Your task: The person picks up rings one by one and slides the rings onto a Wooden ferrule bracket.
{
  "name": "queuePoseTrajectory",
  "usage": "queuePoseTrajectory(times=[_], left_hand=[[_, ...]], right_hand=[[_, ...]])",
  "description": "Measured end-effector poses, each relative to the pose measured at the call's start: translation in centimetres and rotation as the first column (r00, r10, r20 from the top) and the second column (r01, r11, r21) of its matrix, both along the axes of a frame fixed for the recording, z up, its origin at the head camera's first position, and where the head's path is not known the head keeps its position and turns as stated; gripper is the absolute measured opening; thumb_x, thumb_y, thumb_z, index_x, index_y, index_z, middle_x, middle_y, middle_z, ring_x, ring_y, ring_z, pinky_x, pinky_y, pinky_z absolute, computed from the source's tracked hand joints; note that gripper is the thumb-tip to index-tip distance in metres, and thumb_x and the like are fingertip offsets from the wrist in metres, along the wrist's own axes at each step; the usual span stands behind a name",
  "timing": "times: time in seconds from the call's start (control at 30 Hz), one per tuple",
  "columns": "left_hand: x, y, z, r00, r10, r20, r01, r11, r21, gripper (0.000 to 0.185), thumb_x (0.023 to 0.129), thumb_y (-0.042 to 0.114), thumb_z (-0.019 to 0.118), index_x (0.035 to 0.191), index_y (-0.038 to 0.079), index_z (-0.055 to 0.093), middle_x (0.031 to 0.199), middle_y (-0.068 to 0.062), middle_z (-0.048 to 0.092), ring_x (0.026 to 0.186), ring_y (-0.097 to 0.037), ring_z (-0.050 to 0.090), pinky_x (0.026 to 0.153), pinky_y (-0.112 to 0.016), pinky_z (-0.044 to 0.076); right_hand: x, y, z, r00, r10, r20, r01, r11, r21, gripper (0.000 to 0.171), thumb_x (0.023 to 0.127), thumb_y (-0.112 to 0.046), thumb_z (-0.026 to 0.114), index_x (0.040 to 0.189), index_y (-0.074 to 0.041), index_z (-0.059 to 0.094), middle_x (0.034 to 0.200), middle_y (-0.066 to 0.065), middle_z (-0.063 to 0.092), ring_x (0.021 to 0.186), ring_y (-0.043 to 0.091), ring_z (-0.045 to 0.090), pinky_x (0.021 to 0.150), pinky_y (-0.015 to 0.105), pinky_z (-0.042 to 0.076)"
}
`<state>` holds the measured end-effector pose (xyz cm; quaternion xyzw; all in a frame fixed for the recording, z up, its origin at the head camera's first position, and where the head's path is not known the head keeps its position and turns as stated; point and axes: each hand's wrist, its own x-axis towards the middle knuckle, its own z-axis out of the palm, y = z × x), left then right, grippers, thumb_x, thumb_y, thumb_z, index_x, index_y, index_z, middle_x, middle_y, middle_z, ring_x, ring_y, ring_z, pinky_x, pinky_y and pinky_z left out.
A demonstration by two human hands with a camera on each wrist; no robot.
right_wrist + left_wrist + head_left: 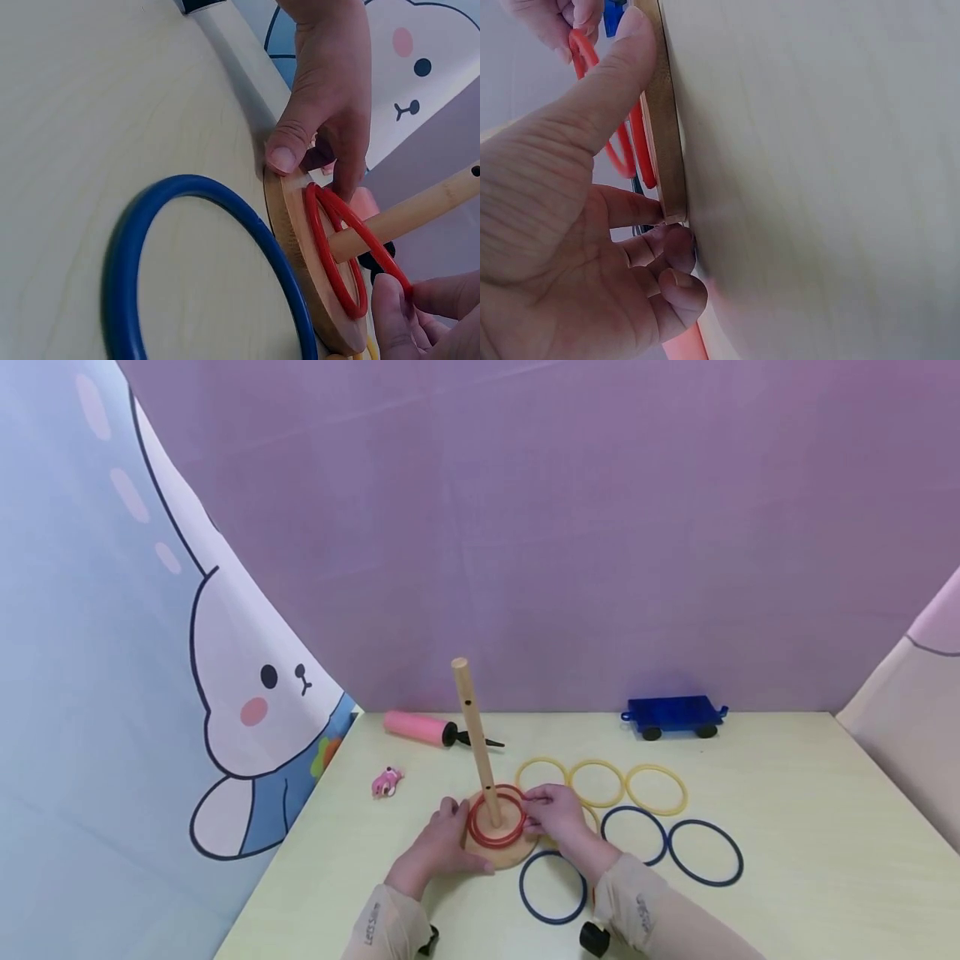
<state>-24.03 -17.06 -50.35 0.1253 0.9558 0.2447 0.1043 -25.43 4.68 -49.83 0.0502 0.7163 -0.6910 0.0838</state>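
A wooden post [477, 739] stands upright on a round wooden base [508, 860] on the table. My left hand [441, 845] grips the base at its left edge, thumb at the near side and fingers farther round. On the other side, my right hand [557, 815] pinches a red ring [379, 251] between thumb and fingers. That ring encircles the post and tilts, its right side raised. Beneath it a second red ring [319, 234] lies around the post's foot on the base. A blue ring [124, 300] lies near the base, below my right hand.
Several yellow rings [625, 787] and two more blue rings [705, 883] lie to the right. At the back are a pink hand pump [414, 727] and a blue wheeled cart [672, 713]. A small pink toy [386, 782] sits at the left. My right sleeve partly covers another red ring.
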Motion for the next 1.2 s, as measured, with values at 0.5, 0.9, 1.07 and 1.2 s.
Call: queuePoseTrajectory(times=[0.5, 0.9, 1.07, 1.2], left_hand=[[0.3, 0.3, 0.2, 1.0, 0.006, 0.006, -0.006, 1.0, 0.018, 0.112, 0.063, 0.053, 0.087, 0.149, 0.004, 0.035, 0.127, -0.016, 0.04, 0.115, -0.032, 0.046, 0.097, -0.053, 0.044], [0.3, 0.2, 0.4, 1.0, 0.013, 0.016, -0.013, 1.0, -0.002, 0.114, 0.062, 0.054, 0.087, 0.15, 0.005, 0.034, 0.134, -0.018, 0.037, 0.119, -0.034, 0.044, 0.096, -0.055, 0.044], [0.2, 0.1, 0.3, 1.0, 0.011, 0.012, -0.011, 1.0, -0.001, 0.115, 0.061, 0.054, 0.087, 0.15, 0.005, 0.034, 0.135, -0.02, 0.037, 0.119, -0.035, 0.044, 0.097, -0.056, 0.044], [0.0, 0.1, 0.0, 1.0, 0.009, 0.006, -0.009, 1.0, -0.008, 0.115, 0.061, 0.055, 0.087, 0.15, 0.005, 0.035, 0.134, -0.019, 0.037, 0.117, -0.034, 0.045, 0.096, -0.056, 0.045]], right_hand=[[0.4, 1.2, 0.3, 0.999, -0.005, -0.054, 0.007, 0.999, 0.047, 0.012, 0.088, 0.005, 0.063, 0.099, 0.009, 0.066, 0.086, 0.019, 0.067, 0.068, 0.025, 0.067, 0.063, 0.036, 0.058], [1.7, 3.2, 2.0, 0.996, -0.029, -0.089, 0.037, 0.995, 0.092, 0.015, 0.09, 0.0, 0.065, 0.101, 0.01, 0.067, 0.091, 0.023, 0.067, 0.07, 0.026, 0.068, 0.064, 0.034, 0.058], [2.4, 4.2, 2.3, 0.997, -0.045, -0.061, 0.048, 0.997, 0.055, 0.017, 0.092, -0.002, 0.065, 0.105, 0.008, 0.067, 0.093, 0.021, 0.067, 0.072, 0.022, 0.067, 0.066, 0.034, 0.058], [3.0, 5.0, 2.4, 0.996, -0.062, -0.061, 0.063, 0.998, 0.018, 0.017, 0.091, -0.001, 0.065, 0.105, 0.008, 0.067, 0.093, 0.02, 0.066, 0.073, 0.022, 0.067, 0.067, 0.034, 0.058]])
